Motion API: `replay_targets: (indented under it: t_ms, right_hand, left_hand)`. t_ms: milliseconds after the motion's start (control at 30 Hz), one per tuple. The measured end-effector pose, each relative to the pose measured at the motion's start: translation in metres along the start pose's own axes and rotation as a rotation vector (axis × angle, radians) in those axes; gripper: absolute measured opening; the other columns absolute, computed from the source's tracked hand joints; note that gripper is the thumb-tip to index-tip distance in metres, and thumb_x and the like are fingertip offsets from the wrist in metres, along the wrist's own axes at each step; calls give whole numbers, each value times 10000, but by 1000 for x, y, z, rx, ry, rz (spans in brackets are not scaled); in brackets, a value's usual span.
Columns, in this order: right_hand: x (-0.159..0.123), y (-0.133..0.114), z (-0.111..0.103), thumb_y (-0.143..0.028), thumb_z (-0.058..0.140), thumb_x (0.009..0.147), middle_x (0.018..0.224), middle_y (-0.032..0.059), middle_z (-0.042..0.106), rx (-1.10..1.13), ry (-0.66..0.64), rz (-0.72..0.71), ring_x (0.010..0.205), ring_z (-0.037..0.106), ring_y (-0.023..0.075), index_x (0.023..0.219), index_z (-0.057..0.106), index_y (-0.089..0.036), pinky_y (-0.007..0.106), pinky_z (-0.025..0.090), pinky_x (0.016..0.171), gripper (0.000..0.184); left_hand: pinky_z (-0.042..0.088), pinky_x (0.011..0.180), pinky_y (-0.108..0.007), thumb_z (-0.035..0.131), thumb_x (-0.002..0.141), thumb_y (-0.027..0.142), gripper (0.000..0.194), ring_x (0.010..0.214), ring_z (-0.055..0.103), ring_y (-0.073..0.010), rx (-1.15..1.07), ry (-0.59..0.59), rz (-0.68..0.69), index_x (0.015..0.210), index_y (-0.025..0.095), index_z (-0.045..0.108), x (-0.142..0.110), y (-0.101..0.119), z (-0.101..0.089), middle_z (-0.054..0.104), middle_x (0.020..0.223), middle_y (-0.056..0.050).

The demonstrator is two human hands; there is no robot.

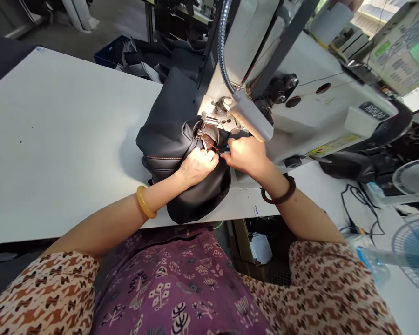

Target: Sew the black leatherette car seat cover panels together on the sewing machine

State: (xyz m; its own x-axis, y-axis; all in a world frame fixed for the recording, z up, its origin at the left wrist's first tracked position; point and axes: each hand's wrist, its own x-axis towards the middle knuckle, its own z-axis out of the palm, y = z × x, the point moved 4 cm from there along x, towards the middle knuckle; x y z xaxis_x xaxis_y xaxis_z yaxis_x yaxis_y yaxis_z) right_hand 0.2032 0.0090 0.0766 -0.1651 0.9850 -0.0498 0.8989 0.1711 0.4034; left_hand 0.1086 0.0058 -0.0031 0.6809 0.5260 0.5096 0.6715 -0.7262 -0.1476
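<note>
A black leather cover (174, 111) with an orange-stitched seam lies bunched under the sewing machine (310, 111), around its lit needle and presser foot (201, 132). My left hand (199, 166) is closed on the cover's edge just in front of the presser foot. From the needle area an orange thread (211, 145) stretches to between my hands. My right hand (247, 156) is closed at the right of the needle, its fingertips close to my left ones. Between its fingers shows a small dark and blue tool (226, 148), mostly hidden.
A white table (63, 139) extends to the left. Behind it stands a blue bin (111, 52) with dark pieces. A machine lamp (253, 116) hangs just above my right hand. On the right are a control panel (410, 51), a fan (417, 251) and a black cable (352, 209).
</note>
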Motion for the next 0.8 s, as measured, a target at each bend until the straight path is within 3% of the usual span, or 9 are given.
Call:
replay_targets:
  t_ms: [133,233,333,467,533,567,667,733,800]
  right_hand:
    - [-2,3,-7,-328,393,870,861,167,676,-4,44,26,811,632,267,913,659,-111,300,380,619,346]
    - [-17,28,3,-465,397,876,826,142,674,55,77,182,798,624,278,930,655,-152,309,382,622,410]
    - [-43,51,64,-622,410,834,827,138,668,189,-84,321,799,622,298,954,635,-177,322,385,623,513]
    - [-83,58,183,-468,441,876,892,107,672,472,-302,384,824,620,246,1041,585,-173,300,421,653,367]
    - [-92,59,214,-320,477,861,1018,133,652,514,-285,365,900,609,232,1074,571,-139,305,445,736,295]
    - [-93,60,218,-276,480,850,1079,151,630,522,-254,348,960,594,236,1087,567,-123,319,446,798,295]
    - [-77,65,183,-293,446,867,1172,148,583,605,-102,268,1087,534,230,1105,559,-124,345,407,944,313]
    - [-55,62,134,-361,427,882,1150,106,597,780,89,131,1055,551,197,1097,562,-157,327,426,938,326]
    - [-29,51,86,-414,456,865,1168,81,594,926,253,-73,1082,546,193,1124,553,-187,335,436,936,358]
  left_hand:
    - [316,582,-312,341,884,69,299,686,588,-188,-17,38,14,963,106,627,-3,0,-1,626,762,-89]
    - [331,598,-317,331,888,71,326,708,592,-194,-10,53,23,1031,108,621,-4,0,-2,634,783,-92]
    - [352,603,-325,328,874,64,358,729,598,-202,-43,5,20,1084,105,616,-3,1,-2,635,794,-89]
    - [427,665,-335,386,865,121,376,810,608,-198,-221,32,-35,1183,135,586,-7,-5,-8,648,911,-94]
    - [465,757,-314,374,881,129,371,907,600,-174,-334,149,-136,1163,186,608,-21,-16,-16,638,1007,-87]
    - [469,812,-306,358,889,118,373,957,587,-164,-361,224,-223,1132,204,627,-33,-23,-19,630,1043,-83]
    - [449,929,-347,364,882,101,352,1062,546,-187,-284,355,-466,1067,178,654,-79,-35,-19,617,1083,-113]
    - [406,1002,-439,422,865,137,313,1155,506,-241,-203,260,-465,1088,155,641,-104,-27,-8,599,1158,-144]
    - [320,1058,-557,478,841,181,327,1246,442,-297,-197,70,-376,1135,167,619,-118,-9,10,551,1267,-152]
